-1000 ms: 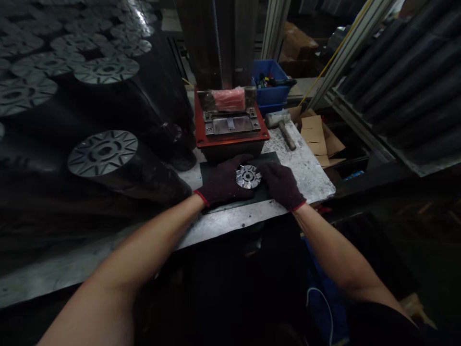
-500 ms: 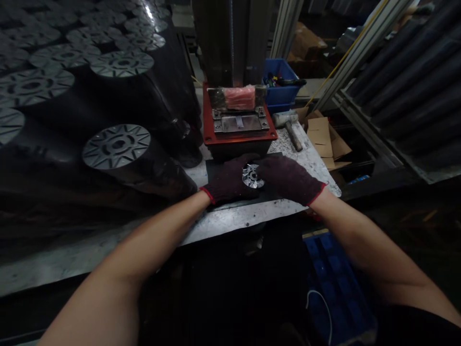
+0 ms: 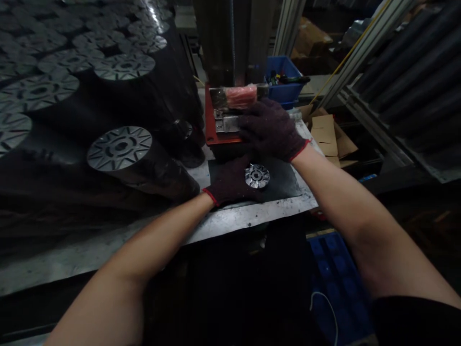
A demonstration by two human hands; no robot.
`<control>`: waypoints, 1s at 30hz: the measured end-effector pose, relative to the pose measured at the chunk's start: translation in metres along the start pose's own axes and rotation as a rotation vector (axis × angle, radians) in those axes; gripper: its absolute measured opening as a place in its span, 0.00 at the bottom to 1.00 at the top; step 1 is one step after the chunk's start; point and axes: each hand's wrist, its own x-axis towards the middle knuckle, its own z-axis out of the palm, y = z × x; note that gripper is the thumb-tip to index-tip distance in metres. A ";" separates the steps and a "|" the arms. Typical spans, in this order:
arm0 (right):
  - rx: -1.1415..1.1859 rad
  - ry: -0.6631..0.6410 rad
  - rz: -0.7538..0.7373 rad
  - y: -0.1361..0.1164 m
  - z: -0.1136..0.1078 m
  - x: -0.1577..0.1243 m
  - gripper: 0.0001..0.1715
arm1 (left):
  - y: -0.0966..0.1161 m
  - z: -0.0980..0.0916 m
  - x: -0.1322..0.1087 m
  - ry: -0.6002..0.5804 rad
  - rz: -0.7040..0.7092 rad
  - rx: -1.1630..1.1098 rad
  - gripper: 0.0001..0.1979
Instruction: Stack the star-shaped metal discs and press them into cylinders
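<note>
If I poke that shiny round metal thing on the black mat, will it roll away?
Probably not: the shiny slotted metal disc lies flat on the black mat, so it would more likely slide than roll. It looks stiff, since it seems solid metal. It may feel heavy for its size, like the thick patterned cylinders nearby.

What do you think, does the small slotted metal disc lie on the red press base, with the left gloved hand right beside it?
No. The head view shows the small slotted metal disc lying on the black mat, not on the red press base. The left gloved hand is right beside it, as you said.
</note>
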 end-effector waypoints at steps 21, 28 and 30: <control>0.990 0.297 0.878 -0.072 0.031 -0.137 0.21 | -0.007 -0.004 0.002 -0.051 0.095 -0.137 0.60; 0.676 0.106 0.617 -0.064 0.031 -0.126 0.21 | -0.001 -0.005 0.001 -0.056 0.083 -0.117 0.59; 0.569 0.048 0.555 -0.064 0.026 -0.125 0.21 | -0.001 -0.005 0.001 -0.060 0.085 -0.106 0.59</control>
